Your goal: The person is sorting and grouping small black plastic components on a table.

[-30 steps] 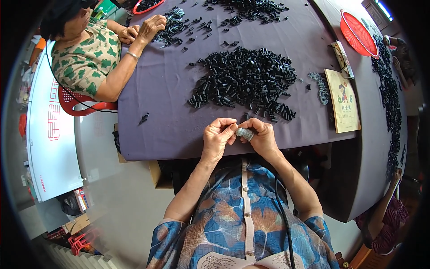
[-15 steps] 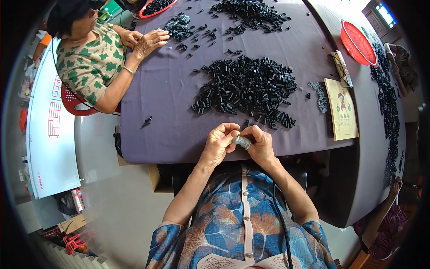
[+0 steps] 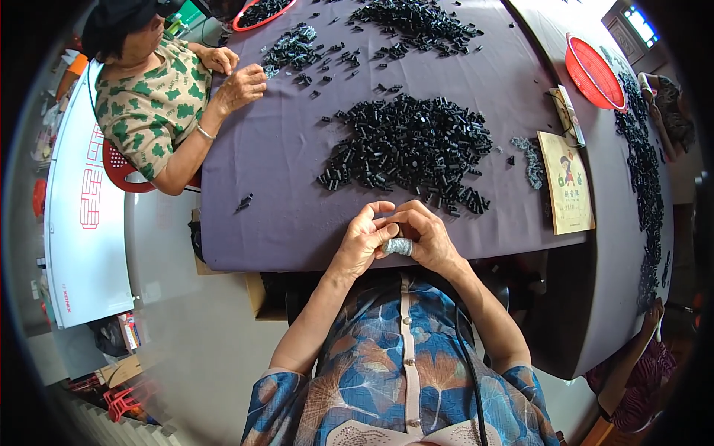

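Close to the table's near edge, my left hand (image 3: 361, 239) and my right hand (image 3: 433, 239) meet, fingertips pinched together. Between them, by the right thumb, is a pale grey ribbed roll (image 3: 398, 246); I cannot tell whether it is held or wrapped round a digit. Whatever the fingertips pinch is hidden by the fingers. Just beyond my hands lies a large heap of small black cylindrical parts (image 3: 409, 145).
Purple-grey cloth covers the table (image 3: 275, 163). To the right are a yellow booklet (image 3: 567, 182), a clump of grey bits (image 3: 531, 160), a power strip (image 3: 567, 115) and a red basket (image 3: 595, 73). A co-worker (image 3: 160, 97) sits at left by a smaller grey-and-black pile (image 3: 294, 46).
My right fingers have shifted left over the left fingertips, and the grey roll has turned more level. The co-worker's hands have drawn back from the smaller pile.
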Demonstrator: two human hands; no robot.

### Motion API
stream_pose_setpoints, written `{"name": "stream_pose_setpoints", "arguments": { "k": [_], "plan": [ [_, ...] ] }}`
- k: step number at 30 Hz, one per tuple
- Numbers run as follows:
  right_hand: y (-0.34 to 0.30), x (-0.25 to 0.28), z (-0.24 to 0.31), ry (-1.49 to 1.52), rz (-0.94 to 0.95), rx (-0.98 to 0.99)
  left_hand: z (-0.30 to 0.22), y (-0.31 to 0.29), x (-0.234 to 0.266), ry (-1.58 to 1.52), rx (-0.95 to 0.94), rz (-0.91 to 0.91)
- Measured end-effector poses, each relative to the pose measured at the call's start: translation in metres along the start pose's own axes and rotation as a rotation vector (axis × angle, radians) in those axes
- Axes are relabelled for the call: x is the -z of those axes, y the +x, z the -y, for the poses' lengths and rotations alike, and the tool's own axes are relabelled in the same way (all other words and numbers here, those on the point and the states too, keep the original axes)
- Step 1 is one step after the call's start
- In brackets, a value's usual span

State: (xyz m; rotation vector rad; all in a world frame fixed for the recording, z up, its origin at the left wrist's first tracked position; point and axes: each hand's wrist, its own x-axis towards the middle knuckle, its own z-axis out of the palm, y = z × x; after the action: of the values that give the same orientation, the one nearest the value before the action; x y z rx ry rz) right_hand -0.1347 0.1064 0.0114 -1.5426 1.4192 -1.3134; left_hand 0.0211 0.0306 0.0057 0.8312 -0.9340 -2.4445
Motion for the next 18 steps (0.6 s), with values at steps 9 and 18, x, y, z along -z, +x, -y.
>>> {"name": "stream_pose_setpoints", "arguments": {
  "k": [9,18],
  "plan": [
    [-0.0028,-0.0051,-0.0050,0.067,-0.094,-0.036,0.0003,0.0046,0.0018,-0.053,0.018,-0.011],
    [-0.0062,-0.0048,-0.0011,0.046,-0.077,-0.054,0.0030,0.0045,0.0021,-0.055,0.022,-0.023]
  ]
}}
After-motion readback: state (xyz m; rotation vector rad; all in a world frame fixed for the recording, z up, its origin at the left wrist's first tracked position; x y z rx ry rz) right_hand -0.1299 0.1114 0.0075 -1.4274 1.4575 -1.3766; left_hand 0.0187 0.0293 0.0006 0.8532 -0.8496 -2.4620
